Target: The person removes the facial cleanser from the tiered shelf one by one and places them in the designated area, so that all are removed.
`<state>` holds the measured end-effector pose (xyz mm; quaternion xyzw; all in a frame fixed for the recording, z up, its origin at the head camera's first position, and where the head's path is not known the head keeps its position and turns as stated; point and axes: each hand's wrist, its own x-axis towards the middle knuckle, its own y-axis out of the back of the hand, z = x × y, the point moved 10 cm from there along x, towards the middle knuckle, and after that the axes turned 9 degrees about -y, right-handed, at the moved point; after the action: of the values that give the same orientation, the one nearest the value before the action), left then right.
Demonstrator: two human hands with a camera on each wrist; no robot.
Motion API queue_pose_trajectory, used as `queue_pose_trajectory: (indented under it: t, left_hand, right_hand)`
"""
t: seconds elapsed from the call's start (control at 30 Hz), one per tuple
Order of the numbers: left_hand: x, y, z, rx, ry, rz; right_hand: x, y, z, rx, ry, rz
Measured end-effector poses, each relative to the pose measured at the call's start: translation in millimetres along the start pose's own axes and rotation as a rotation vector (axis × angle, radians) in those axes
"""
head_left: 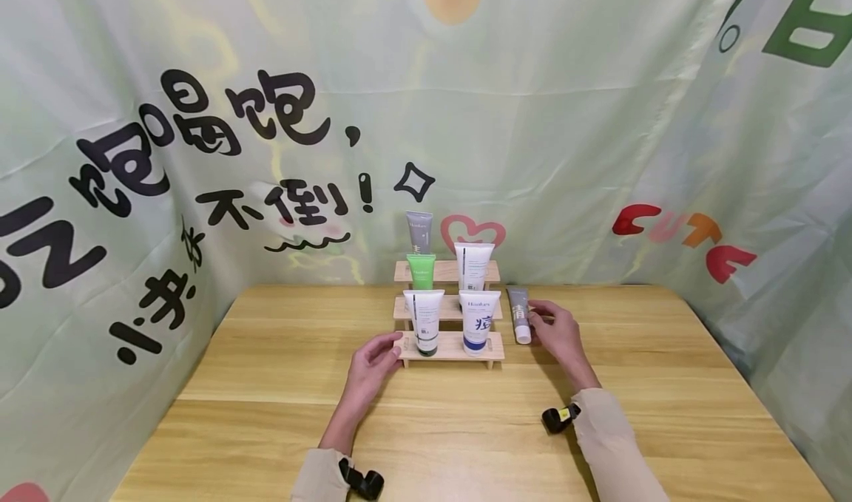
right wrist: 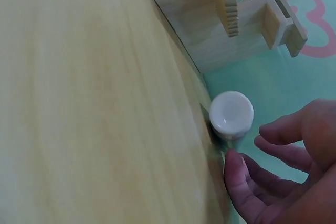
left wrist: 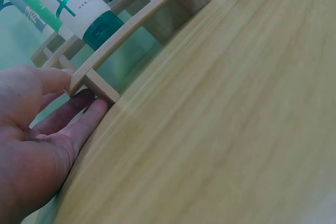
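A three-step wooden rack (head_left: 449, 345) stands on the table, bearing several squeeze tubes. On its front step are a white tube with a green cap (head_left: 424, 321) and a white tube with a blue cap (head_left: 478, 321). Behind them stand a green tube (head_left: 421, 271), another white tube (head_left: 473, 265) and a grey tube (head_left: 419, 232). My left hand (head_left: 373, 365) holds the front step's left end, thumb above and fingers by the leg (left wrist: 101, 85). Right of the rack, a second grey tube (head_left: 518, 313) lies with its white cap (right wrist: 231, 114) towards me. My right hand (head_left: 558, 332) is beside it, fingers loosely bent.
The wooden table (head_left: 452, 428) extends around the rack on both sides and in front. A printed curtain (head_left: 546, 154) hangs behind the table and along its sides. Each sleeve carries a black wrist camera (head_left: 560, 418).
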<state>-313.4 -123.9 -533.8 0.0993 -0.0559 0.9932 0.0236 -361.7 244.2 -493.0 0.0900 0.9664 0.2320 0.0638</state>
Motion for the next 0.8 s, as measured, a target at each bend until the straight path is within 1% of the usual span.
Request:
queue_pose_trajectory:
  t: [0.17, 0.43, 0.63, 0.8]
  left_hand:
    - [0.6, -1.0, -0.1, -0.002, 0.001, -0.002]
    - [0.5, -0.5, 0.4, -0.008, 0.009, 0.005]
    - [1.2, 0.3, -1.0, -0.01, 0.013, 0.007]
    - [0.7, -0.5, -0.1, -0.009, 0.003, 0.006]
  right_hand:
    - [-1.5, 6.0, -2.2, 0.025, 0.009, -0.012]
    - [-5.7, 14.8, -17.1, 0.132, 0.04, -0.031]
    - [-13.1, 23.1, -36.6, 0.192, 0.109, -0.023]
    - [-21.5, 27.4, -53.5, 0.23, 0.161, -0.012]
